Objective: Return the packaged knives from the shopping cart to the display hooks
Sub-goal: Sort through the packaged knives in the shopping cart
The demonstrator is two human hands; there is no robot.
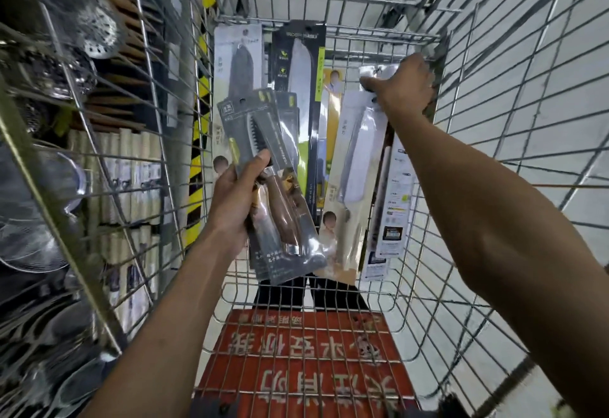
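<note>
Left hand [235, 197] holds packs [263, 127], right hand's [407, 89] fingers hidden

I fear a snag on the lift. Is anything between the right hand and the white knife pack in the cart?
Nothing visible. The right hand holds the top end of the white knife pack. A yellow pack leans beside it on the left, not across it.

We see a dark grey knife pack [250, 127] nearest us, a brown wooden handle showing inside it. Far behind stands a black pack [298, 55] edged in lime green, and to the right a white pack [359, 140]. The silver wire cart [379, 35] carries a red flap [306, 351] with white characters. At left, a post [196, 167] is striped yellow and black.
</note>
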